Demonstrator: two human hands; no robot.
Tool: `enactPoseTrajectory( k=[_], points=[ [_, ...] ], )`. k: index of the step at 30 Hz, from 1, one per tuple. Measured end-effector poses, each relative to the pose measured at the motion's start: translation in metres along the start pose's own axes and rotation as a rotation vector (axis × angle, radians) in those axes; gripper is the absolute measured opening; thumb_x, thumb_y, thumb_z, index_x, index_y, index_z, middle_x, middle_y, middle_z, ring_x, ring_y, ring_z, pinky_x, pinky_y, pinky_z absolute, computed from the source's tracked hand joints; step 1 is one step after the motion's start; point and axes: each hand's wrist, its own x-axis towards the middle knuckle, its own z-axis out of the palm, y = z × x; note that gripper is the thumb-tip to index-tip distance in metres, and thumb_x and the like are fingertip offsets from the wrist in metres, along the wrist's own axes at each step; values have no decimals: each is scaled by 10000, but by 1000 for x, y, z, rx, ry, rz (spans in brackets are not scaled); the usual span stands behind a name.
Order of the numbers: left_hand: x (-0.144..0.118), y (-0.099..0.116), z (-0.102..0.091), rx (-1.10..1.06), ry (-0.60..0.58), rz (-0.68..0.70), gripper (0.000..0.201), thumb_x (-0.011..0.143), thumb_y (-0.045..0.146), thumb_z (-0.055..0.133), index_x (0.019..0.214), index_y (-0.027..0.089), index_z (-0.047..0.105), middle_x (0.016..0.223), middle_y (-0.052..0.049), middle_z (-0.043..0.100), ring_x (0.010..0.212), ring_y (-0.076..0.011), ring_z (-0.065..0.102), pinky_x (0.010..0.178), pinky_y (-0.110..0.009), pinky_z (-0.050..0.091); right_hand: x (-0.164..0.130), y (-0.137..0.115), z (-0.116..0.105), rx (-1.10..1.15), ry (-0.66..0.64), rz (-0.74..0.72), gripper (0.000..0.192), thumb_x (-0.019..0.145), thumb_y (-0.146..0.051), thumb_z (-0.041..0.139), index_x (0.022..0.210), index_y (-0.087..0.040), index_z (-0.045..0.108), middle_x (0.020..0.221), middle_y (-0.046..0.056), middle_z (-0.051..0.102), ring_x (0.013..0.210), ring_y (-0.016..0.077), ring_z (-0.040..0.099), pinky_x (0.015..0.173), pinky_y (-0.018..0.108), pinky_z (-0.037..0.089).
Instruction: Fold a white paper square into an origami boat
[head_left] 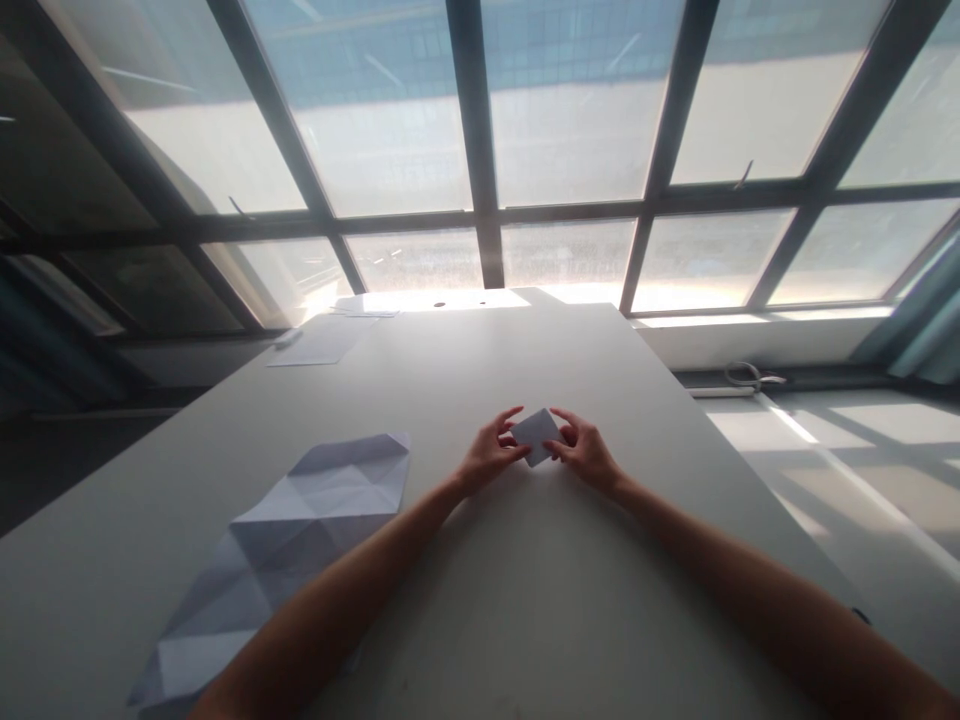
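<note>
A small folded paper [535,434], white and diamond-shaped, is held up just above the table between both hands. My left hand [491,449] grips its left corner, the thumb low on the near face and the other fingers curled round the far side. On the opposite corner my right hand [586,452] has a like hold, thumb in front and fingers behind. The paper's back and the fingertips behind it are hidden. Left of my left forearm lies a large creased sheet of paper [311,515], partly covered by that arm.
The white table [480,370] reaches to the windows [570,140]. Flat papers [322,340] lie at its far left. A coiled cable [742,375] rests beyond the right edge, above the sunlit floor [862,480]. Curtains [922,325] hang at both sides.
</note>
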Motion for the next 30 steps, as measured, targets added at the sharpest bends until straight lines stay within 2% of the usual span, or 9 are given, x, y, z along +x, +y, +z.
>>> enactPoseTrajectory(
  k=[2,4,6,11,15,20,25,30],
  points=[
    [-1,2,1,15,-65,-30,635,715,341,778,1272,137,550,1021,-108,668,848,-215,664,705,-282,512,-1,-3,1,87,-8,36,570,756,-360,692,1243,-106,542,670,8,661,548,150,590,532,267,475],
    [-2,4,1,81,-99,-78,444,740,382,747,1069,96,663,891,-85,684,761,-189,649,639,-241,477,-3,-6,3,123,-27,57,432,740,-378,702,1069,-106,634,680,27,670,550,142,585,526,260,467],
    [-4,7,0,150,-98,-122,372,741,416,733,907,84,699,765,-53,668,666,-159,615,576,-218,433,-4,-8,5,131,-57,74,333,735,-385,703,928,-116,664,684,37,671,550,138,581,521,254,462],
    [-7,13,1,184,-144,-193,399,705,462,738,837,87,697,689,-30,625,595,-132,553,528,-213,375,-4,-6,7,111,-89,108,297,786,-435,643,768,-138,633,603,3,598,505,122,531,467,232,409],
    [-8,16,2,179,-216,-228,423,687,508,733,774,101,661,633,-4,560,554,-109,493,502,-208,322,-3,-4,7,76,-98,92,322,799,-467,617,769,-146,631,627,-10,561,533,103,468,473,214,348],
    [-6,14,3,245,-171,-195,494,781,590,606,739,100,648,579,19,479,522,-90,407,483,-206,260,-2,-5,5,-29,-137,60,381,789,-501,607,632,-157,561,573,-36,467,536,93,387,480,218,275],
    [-4,7,2,252,-207,-151,515,793,604,585,742,94,645,590,20,460,543,-92,382,493,-209,245,-2,-7,5,-58,-169,70,403,826,-511,542,639,-155,565,560,-38,430,521,93,350,467,224,237],
    [-4,8,3,214,-187,-159,555,793,639,557,723,96,649,570,18,462,529,-96,379,491,-218,248,-3,-9,4,-49,-160,64,423,827,-528,533,599,-173,508,545,-44,368,509,94,313,457,231,209]
  ],
)
